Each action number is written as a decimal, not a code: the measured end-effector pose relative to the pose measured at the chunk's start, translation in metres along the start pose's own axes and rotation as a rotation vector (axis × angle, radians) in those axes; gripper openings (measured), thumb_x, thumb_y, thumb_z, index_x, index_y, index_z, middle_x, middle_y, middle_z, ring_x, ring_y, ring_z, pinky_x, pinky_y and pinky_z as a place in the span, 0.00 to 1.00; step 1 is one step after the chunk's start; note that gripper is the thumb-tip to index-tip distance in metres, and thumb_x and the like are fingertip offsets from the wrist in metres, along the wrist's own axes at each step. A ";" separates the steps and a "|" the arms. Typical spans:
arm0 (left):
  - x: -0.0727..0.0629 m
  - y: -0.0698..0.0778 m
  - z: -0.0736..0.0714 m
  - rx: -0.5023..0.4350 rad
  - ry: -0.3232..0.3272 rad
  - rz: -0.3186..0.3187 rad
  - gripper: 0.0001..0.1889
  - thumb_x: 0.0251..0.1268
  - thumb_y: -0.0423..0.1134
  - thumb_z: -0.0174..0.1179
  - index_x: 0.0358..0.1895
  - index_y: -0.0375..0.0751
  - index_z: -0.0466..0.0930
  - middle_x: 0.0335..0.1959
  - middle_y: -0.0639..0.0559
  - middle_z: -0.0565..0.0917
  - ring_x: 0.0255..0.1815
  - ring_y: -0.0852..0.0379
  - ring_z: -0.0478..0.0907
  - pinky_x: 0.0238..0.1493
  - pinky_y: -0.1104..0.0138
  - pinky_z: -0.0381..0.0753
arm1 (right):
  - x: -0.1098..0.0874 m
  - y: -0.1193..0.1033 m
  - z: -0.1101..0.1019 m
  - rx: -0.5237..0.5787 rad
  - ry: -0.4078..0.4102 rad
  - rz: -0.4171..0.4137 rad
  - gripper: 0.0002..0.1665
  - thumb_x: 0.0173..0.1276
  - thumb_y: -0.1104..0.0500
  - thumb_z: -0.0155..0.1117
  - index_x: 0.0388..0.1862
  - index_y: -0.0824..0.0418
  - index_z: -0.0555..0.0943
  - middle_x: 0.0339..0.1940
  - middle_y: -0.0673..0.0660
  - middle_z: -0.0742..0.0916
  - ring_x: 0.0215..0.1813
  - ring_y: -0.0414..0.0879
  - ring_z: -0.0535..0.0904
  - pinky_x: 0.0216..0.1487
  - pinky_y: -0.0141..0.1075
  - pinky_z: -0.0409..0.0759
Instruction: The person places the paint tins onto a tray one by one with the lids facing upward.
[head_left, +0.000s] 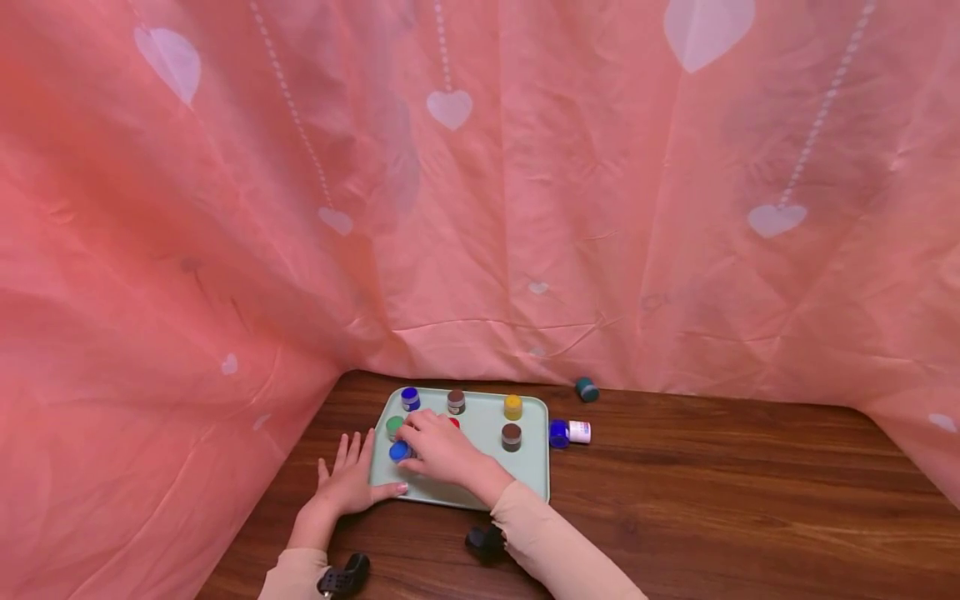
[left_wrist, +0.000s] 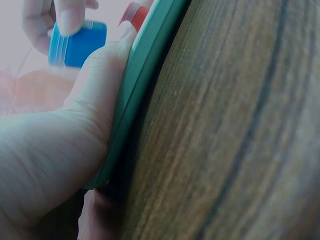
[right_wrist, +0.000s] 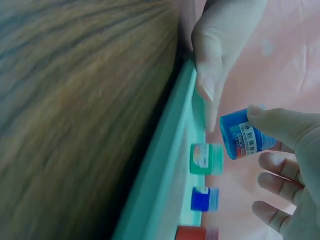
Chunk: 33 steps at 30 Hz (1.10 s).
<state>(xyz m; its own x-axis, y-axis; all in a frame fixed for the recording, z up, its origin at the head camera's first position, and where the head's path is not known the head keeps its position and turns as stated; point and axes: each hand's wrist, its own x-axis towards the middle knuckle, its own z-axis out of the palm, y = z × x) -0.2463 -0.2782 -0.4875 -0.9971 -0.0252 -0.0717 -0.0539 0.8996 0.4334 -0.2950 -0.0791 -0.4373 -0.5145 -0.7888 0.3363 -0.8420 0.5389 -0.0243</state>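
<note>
The right hand (head_left: 448,452) pinches a bright blue jar (head_left: 400,452) between thumb and finger, its other fingers loosely bent and clear of it. The jar is over the tray (head_left: 534,475), near the left edge and toward the near left corner; whether its base touches down cannot be told. The left hand (head_left: 349,482) lies open with fingers spread beside the tray's left edge, thumb along the near rim, holding nothing.

To place the jar well, I would level its slightly tilted base before letting go, line it up with the green jar (head_left: 394,427) just behind, and use the left thumb to steady the tray. Withdrawing the fingers straight up should spare that neighbour a knock.

The jars are short cylinders with clear-looking lids and smooth sides; the blue one wears a printed label. The tray is smooth, pale green, with rounded corners and a raised rim. The tabletop (head_left: 720,483) shows streaky brown wood grain.
</note>
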 end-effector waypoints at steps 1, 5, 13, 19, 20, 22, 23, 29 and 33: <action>-0.001 0.001 0.000 -0.005 0.004 0.003 0.68 0.42 0.80 0.58 0.78 0.35 0.43 0.77 0.25 0.46 0.79 0.30 0.33 0.64 0.25 0.27 | 0.002 -0.002 0.002 -0.002 -0.005 0.001 0.20 0.66 0.43 0.66 0.52 0.49 0.81 0.47 0.48 0.81 0.51 0.42 0.75 0.49 0.34 0.75; -0.002 0.002 -0.002 0.001 -0.007 -0.003 0.68 0.42 0.80 0.59 0.78 0.35 0.42 0.77 0.26 0.45 0.79 0.30 0.34 0.64 0.25 0.28 | 0.009 -0.008 0.011 0.001 -0.044 0.001 0.20 0.66 0.42 0.65 0.52 0.49 0.80 0.47 0.47 0.81 0.49 0.42 0.74 0.47 0.32 0.74; -0.002 0.001 -0.003 0.045 -0.015 -0.013 0.66 0.45 0.75 0.63 0.78 0.36 0.42 0.77 0.27 0.46 0.79 0.30 0.33 0.64 0.24 0.33 | 0.015 -0.015 0.024 0.025 -0.051 0.009 0.18 0.66 0.43 0.65 0.52 0.48 0.80 0.46 0.45 0.81 0.47 0.40 0.74 0.43 0.30 0.72; -0.003 0.001 -0.002 0.045 -0.011 -0.009 0.66 0.45 0.75 0.63 0.78 0.36 0.43 0.77 0.27 0.46 0.79 0.30 0.33 0.64 0.24 0.34 | 0.018 -0.019 0.026 0.038 -0.051 0.024 0.18 0.67 0.47 0.65 0.53 0.50 0.80 0.47 0.47 0.81 0.48 0.42 0.74 0.44 0.31 0.73; -0.003 0.001 -0.002 0.041 -0.010 -0.009 0.66 0.45 0.75 0.63 0.78 0.36 0.43 0.77 0.27 0.46 0.79 0.30 0.33 0.64 0.25 0.34 | 0.019 -0.020 0.027 0.040 -0.053 0.027 0.17 0.67 0.47 0.65 0.53 0.50 0.80 0.47 0.47 0.81 0.48 0.41 0.74 0.44 0.31 0.73; -0.003 0.001 -0.001 0.032 -0.012 -0.009 0.66 0.44 0.75 0.63 0.78 0.37 0.42 0.77 0.27 0.45 0.79 0.30 0.32 0.64 0.25 0.33 | 0.020 -0.021 0.027 0.041 -0.059 0.033 0.18 0.67 0.48 0.65 0.53 0.51 0.80 0.47 0.48 0.81 0.48 0.41 0.74 0.44 0.31 0.73; -0.003 0.001 -0.001 0.032 -0.011 -0.008 0.66 0.44 0.75 0.63 0.78 0.36 0.43 0.77 0.27 0.45 0.79 0.30 0.32 0.64 0.25 0.33 | 0.021 -0.021 0.028 0.038 -0.063 0.037 0.18 0.67 0.48 0.65 0.53 0.51 0.80 0.48 0.48 0.81 0.48 0.41 0.75 0.44 0.31 0.74; 0.000 -0.002 0.001 0.011 -0.003 -0.004 0.67 0.43 0.76 0.63 0.79 0.37 0.42 0.78 0.28 0.44 0.79 0.31 0.31 0.65 0.25 0.30 | 0.026 -0.021 0.031 0.038 -0.078 0.069 0.19 0.67 0.47 0.65 0.54 0.51 0.80 0.48 0.48 0.82 0.49 0.42 0.76 0.46 0.32 0.76; 0.002 -0.004 0.001 0.003 -0.008 -0.012 0.68 0.42 0.77 0.62 0.79 0.37 0.41 0.78 0.29 0.43 0.79 0.32 0.31 0.65 0.26 0.28 | 0.028 -0.020 0.033 0.035 -0.075 0.091 0.18 0.66 0.46 0.66 0.50 0.53 0.81 0.45 0.48 0.83 0.48 0.42 0.76 0.45 0.33 0.77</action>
<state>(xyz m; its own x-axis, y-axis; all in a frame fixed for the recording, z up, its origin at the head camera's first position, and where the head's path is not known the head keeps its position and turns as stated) -0.2479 -0.2811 -0.4902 -0.9959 -0.0324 -0.0842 -0.0656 0.9007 0.4294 -0.2980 -0.1215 -0.4584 -0.5983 -0.7578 0.2603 -0.7960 0.5994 -0.0846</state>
